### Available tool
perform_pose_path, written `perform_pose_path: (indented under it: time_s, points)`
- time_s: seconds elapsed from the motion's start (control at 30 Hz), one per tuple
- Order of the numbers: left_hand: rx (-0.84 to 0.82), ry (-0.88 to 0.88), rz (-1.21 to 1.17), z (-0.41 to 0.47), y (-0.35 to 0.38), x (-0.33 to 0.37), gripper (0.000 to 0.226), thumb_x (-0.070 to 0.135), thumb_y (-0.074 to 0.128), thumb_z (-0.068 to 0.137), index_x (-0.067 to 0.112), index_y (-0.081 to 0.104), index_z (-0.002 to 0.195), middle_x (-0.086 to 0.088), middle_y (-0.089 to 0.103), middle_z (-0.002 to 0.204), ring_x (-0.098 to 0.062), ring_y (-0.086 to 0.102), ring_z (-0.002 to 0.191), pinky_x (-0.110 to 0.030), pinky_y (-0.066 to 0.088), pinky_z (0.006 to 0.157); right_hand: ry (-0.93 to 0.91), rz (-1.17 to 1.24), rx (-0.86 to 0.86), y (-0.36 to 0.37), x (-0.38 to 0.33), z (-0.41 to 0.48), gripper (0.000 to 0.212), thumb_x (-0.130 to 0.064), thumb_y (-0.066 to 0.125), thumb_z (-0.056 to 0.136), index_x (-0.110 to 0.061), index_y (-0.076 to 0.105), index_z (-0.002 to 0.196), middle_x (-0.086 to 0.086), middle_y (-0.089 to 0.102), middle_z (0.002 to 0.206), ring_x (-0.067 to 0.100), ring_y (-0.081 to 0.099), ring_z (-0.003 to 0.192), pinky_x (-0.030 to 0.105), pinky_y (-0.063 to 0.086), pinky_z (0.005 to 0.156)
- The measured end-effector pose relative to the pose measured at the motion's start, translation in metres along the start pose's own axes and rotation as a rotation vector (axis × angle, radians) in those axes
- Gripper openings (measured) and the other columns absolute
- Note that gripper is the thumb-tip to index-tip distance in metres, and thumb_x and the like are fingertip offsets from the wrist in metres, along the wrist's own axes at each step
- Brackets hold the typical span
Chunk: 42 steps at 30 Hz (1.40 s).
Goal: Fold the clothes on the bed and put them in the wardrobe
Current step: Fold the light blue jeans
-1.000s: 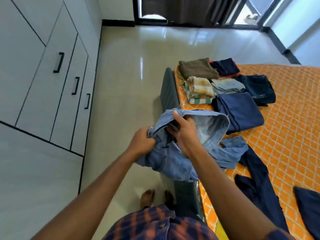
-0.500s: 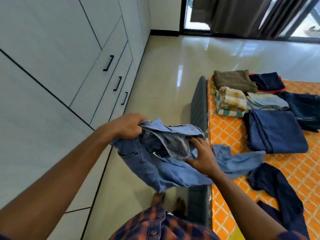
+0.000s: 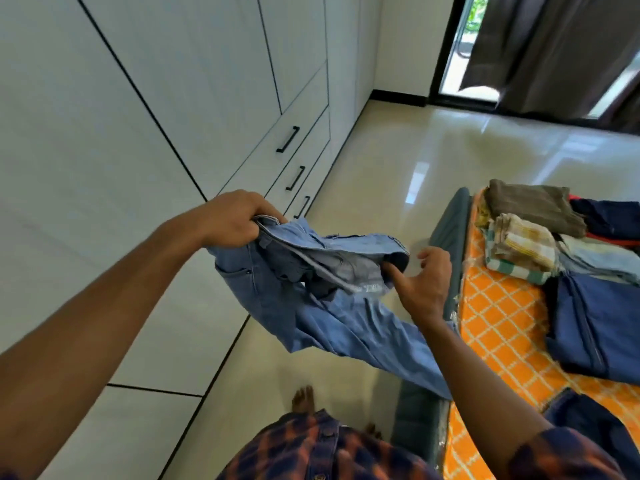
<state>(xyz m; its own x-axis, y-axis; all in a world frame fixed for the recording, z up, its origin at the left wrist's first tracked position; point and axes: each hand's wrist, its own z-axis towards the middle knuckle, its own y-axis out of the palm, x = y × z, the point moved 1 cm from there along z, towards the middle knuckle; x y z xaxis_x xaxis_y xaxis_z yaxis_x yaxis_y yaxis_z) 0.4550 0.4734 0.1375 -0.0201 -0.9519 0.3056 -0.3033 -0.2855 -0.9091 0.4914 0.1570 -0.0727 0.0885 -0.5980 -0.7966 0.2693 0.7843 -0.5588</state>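
White flat-panel wardrobe with black bar handles (image 3: 194, 81) ran along the left, every door and drawer shut. Left hand (image 3: 232, 218) was fisted tight on one end of the waistband of the light-blue denim jeans (image 3: 346, 327). The jeans hung in mid-air over the floor, between wardrobe and bed, legs trailing down toward the bed edge. Right hand (image 3: 424, 284) sat at the waistband's other end: thumb against the denim, fingers half-curled and clear of it, so no real grip there. Further right, the bed with the orange lattice-print sheet (image 3: 498, 327) carried piles of folded clothes (image 3: 595, 320), plus a loose dark-navy garment (image 3: 599, 434) near the bottom corner.

Step in hand looked like straightening the jeans for folding. To do it well: pinch the far waistband end with the right hand, pull taut, shake the legs straight, match leg on leg — then lay flat on the bed and fold.
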Motion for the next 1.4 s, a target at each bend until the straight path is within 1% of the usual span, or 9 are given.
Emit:
perform_pose_path:
  time_s: [0.1, 0.27, 0.43, 0.53, 0.73, 0.83, 1.0, 1.23, 1.4]
  points:
    - [0.056, 0.024, 0.02, -0.004, 0.002, -0.008, 0.067, -0.01, 0.046, 0.075, 0.03, 0.073, 0.121, 0.002, 0.073, 0.121, -0.02, 0.065, 0.109, -0.037, 0.051, 0.094, 0.128, 0.242, -0.361, 0.02, -0.024, 0.011, 0.042, -0.005, 0.07, 0.087, -0.021, 0.055, 0.123, 0.0, 0.056, 0.106, 0.019, 0.057, 0.097, 0.031, 0.052, 0.083]
    - [0.069, 0.014, 0.077, -0.003, 0.008, -0.051, 0.064, -0.006, 0.049, 0.077, 0.034, 0.072, 0.122, 0.001, 0.073, 0.121, -0.023, 0.065, 0.107, -0.038, 0.052, 0.092, 0.094, 0.155, -0.602, 0.06, -0.058, 0.024, 0.036, 0.005, 0.045, 0.086, -0.013, 0.073, 0.099, 0.002, 0.071, 0.094, 0.015, 0.064, 0.088, 0.031, 0.054, 0.084]
    - [0.124, -0.037, 0.056, -0.008, 0.039, -0.145, 0.06, 0.018, 0.045, 0.064, 0.036, 0.073, 0.114, -0.003, 0.076, 0.098, -0.032, 0.069, 0.09, -0.036, 0.051, 0.077, 0.453, 0.416, -0.591, 0.048, -0.103, 0.065, 0.037, 0.013, 0.042, 0.092, -0.004, 0.072, 0.106, 0.006, 0.069, 0.091, 0.016, 0.064, 0.081, 0.017, 0.058, 0.069]
    - [0.228, 0.065, 0.097, 0.007, 0.067, -0.177, 0.046, 0.017, 0.053, 0.058, 0.032, 0.076, 0.096, 0.002, 0.071, 0.067, -0.027, 0.068, 0.063, -0.028, 0.037, 0.068, 0.626, 0.585, -0.569, 0.041, -0.127, 0.081, 0.037, 0.009, 0.038, 0.095, -0.007, 0.071, 0.098, 0.011, 0.069, 0.09, 0.023, 0.064, 0.083, 0.026, 0.061, 0.07]
    - [0.522, 0.217, -0.023, 0.044, 0.097, -0.216, 0.061, 0.014, 0.05, 0.078, 0.019, 0.062, 0.137, -0.005, 0.075, 0.101, -0.027, 0.069, 0.073, -0.032, 0.049, 0.071, 0.673, 0.753, -0.511, 0.043, -0.164, 0.091, 0.038, 0.004, 0.034, 0.099, -0.008, 0.069, 0.095, 0.012, 0.065, 0.089, 0.023, 0.064, 0.081, 0.035, 0.058, 0.083]
    - [0.576, 0.359, 0.022, 0.052, 0.104, -0.216, 0.048, 0.018, 0.043, 0.089, 0.017, 0.06, 0.134, -0.015, 0.067, 0.12, -0.035, 0.067, 0.078, -0.04, 0.053, 0.068, 0.659, 0.796, -0.402, 0.04, -0.175, 0.104, 0.037, 0.003, 0.033, 0.1, -0.007, 0.068, 0.095, 0.008, 0.07, 0.078, 0.02, 0.069, 0.072, 0.03, 0.061, 0.068]
    - [0.503, 0.552, 0.167, 0.069, 0.13, -0.204, 0.044, 0.009, 0.038, 0.089, 0.015, 0.073, 0.116, -0.018, 0.068, 0.115, -0.034, 0.065, 0.075, -0.039, 0.05, 0.065, 0.628, 0.779, -0.31, 0.023, -0.177, 0.109, 0.037, 0.001, 0.032, 0.104, -0.007, 0.068, 0.097, 0.002, 0.072, 0.071, 0.015, 0.071, 0.065, 0.027, 0.059, 0.062]
    - [0.26, 0.213, 0.227, 0.103, 0.146, -0.216, 0.01, 0.013, 0.083, 0.065, 0.015, 0.075, 0.071, -0.004, 0.064, 0.089, -0.03, 0.056, 0.085, -0.039, 0.041, 0.068, 0.62, 0.622, -0.308, 0.004, -0.161, 0.099, 0.038, 0.001, 0.034, 0.101, -0.009, 0.07, 0.1, 0.01, 0.07, 0.093, 0.024, 0.067, 0.081, 0.032, 0.061, 0.07]
    - [0.135, -0.072, -0.075, 0.106, 0.159, -0.225, 0.015, 0.015, 0.06, 0.087, 0.013, 0.068, 0.099, -0.009, 0.066, 0.1, -0.034, 0.062, 0.089, -0.04, 0.047, 0.074, 0.55, 0.57, -0.385, -0.01, -0.169, 0.095, 0.039, 0.005, 0.034, 0.098, -0.008, 0.071, 0.098, 0.013, 0.071, 0.09, 0.021, 0.069, 0.074, 0.032, 0.062, 0.073]
